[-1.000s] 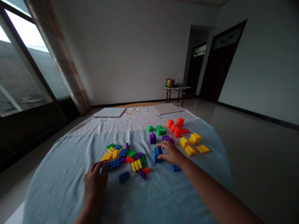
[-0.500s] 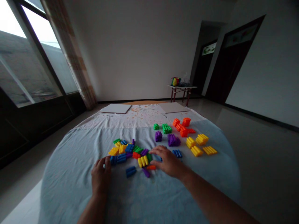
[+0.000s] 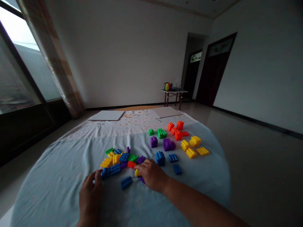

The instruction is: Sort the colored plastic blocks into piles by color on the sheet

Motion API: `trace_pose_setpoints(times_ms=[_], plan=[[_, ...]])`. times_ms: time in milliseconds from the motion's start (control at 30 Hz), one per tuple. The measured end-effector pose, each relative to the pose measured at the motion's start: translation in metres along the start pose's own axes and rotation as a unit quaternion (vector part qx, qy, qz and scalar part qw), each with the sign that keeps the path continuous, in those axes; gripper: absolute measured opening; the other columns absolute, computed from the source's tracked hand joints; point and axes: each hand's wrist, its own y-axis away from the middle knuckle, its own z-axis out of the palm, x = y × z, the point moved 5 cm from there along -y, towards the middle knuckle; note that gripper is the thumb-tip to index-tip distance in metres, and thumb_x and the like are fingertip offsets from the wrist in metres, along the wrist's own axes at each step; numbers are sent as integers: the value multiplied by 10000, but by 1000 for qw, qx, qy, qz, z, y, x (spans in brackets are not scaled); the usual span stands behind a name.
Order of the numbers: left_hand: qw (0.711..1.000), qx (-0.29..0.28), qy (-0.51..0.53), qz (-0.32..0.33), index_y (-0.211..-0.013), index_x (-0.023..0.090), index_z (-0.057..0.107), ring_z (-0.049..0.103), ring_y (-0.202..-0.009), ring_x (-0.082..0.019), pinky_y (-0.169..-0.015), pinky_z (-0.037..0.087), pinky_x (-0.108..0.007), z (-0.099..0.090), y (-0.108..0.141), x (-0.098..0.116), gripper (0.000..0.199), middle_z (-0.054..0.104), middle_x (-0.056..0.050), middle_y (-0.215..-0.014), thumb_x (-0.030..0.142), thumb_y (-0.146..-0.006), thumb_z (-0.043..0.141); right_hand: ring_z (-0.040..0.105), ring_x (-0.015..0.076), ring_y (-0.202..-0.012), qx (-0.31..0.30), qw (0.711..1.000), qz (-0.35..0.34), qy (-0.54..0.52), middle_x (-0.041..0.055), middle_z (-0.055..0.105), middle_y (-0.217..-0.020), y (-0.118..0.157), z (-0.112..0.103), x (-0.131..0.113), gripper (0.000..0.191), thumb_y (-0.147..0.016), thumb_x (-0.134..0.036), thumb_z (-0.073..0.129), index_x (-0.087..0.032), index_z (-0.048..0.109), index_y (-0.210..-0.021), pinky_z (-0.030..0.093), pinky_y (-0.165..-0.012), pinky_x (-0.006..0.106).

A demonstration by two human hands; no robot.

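My right hand (image 3: 151, 174) bends over the near right side of a mixed pile of ribbed plastic building blocks, its fingers closed on a yellow block (image 3: 136, 172) that it mostly covers. A purple block (image 3: 141, 180) shows partly under that hand, and an orange-red block (image 3: 132, 164) lies just past the fingertips. My left hand (image 3: 91, 187) rests on the cloth at the pile's left end, fingers loosely bent and apart, beside blue blocks (image 3: 111, 170). One blue block (image 3: 126, 183) lies between the hands. Green blocks (image 3: 133, 158) and yellow blocks (image 3: 107, 162) make up more of the pile.
Blocks sorted by colour stand to the right: a blue bundle (image 3: 160, 158), purple bundles (image 3: 169, 144), green bundles (image 3: 162, 133), orange bundles (image 3: 178, 135) and yellow bundles (image 3: 194, 141). Two boards (image 3: 107, 115) lie at the far end of the cloth-covered table (image 3: 59, 173).
My right hand has moved left and closed over the yellow block. The blue bundle and a second flat blue block now show fully to its right. The camera view has shifted; my left hand stays by the pile.
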Motion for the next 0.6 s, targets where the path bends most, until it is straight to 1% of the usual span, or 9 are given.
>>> trace_pose_setpoints(times_ms=[67, 100, 167, 233, 267, 367, 433, 533, 600], plan=[[1000, -8, -11, 1, -1027, 185, 639, 589, -767, -191, -704, 462, -304, 0, -1, -1, 484, 627, -86, -1024, 495, -821, 330, 571, 183, -885, 11, 1000, 11, -13, 72, 682, -967, 6, -10, -4, 302, -909, -172, 415, -143, 572, -1165, 420, -860, 302], [1000, -11, -14, -1, -1034, 192, 634, 587, -781, -194, -710, 462, -308, 1, -2, -2, 484, 622, -84, -1035, 501, -822, 326, 582, 176, -880, 4, 1000, 14, -24, 72, 686, -975, 9, -13, -6, 299, -915, -177, 402, -139, 577, -1155, 421, -861, 292], [1000, -16, -16, -7, -1042, 203, 623, 583, -800, -200, -724, 463, -321, 2, -3, -4, 492, 614, -83, -1049, 519, -827, 313, 604, 162, -871, -34, 999, 12, -40, 67, 695, -978, 17, -13, -10, 276, -916, -188, 405, -138, 609, -1095, 426, -849, 267], [999, -22, -22, -14, -1039, 205, 618, 583, -799, -205, -725, 463, -332, 4, -5, -7, 508, 610, -87, -1045, 539, -829, 298, 616, 161, -870, -75, 997, 4, -28, 65, 703, -953, 25, -8, -12, 238, -897, -192, 444, -137, 635, -1028, 429, -835, 262], [999, -26, -24, -14, -1036, 205, 617, 584, -790, -204, -718, 462, -332, 5, -6, -10, 510, 609, -87, -1038, 544, -829, 297, 616, 165, -877, -82, 997, 2, -14, 67, 704, -942, 28, -5, -11, 223, -890, -196, 460, -137, 639, -1009, 428, -836, 269], [999, -19, -25, -5, -1027, 224, 614, 586, -761, -196, -682, 460, -328, 10, -11, -20, 496, 606, -74, -1045, 563, -825, 315, 593, 179, -944, -46, 999, 7, 19, 68, 695, -978, 35, -3, -7, 224, -900, -234, 468, -144, 623, -1034, 409, -883, 309], [1000, -1, -25, 11, -1015, 259, 610, 586, -747, -191, -662, 460, -329, 13, -17, -30, 467, 602, -48, -1045, 575, -825, 325, 571, 189, -990, -20, 999, 20, 19, 65, 682, -1023, 39, -4, -3, 268, -895, -320, 500, -152, 609, -1074, 400, -908, 325], [999, 22, -24, 28, -963, 327, 594, 594, -724, -179, -625, 465, -316, 18, -25, -47, 383, 596, 19, -972, 576, -824, 338, 564, 215, -992, -40, 998, 38, 17, 68, 669, -1006, 45, -1, 2, 424, -785, -470, 628, -172, 617, -1086, 420, -887, 334], [998, 27, -36, 37, -948, 358, 574, 601, -694, -170, -588, 471, -302, 22, -30, -57, 347, 605, 55, -891, 578, -821, 337, 566, 213, -989, -57, 998, 37, 10, 62, 662, -990, 48, 1, 5, 422, -752, -446, 666, -187, 624, -1082, 429, -875, 323]])
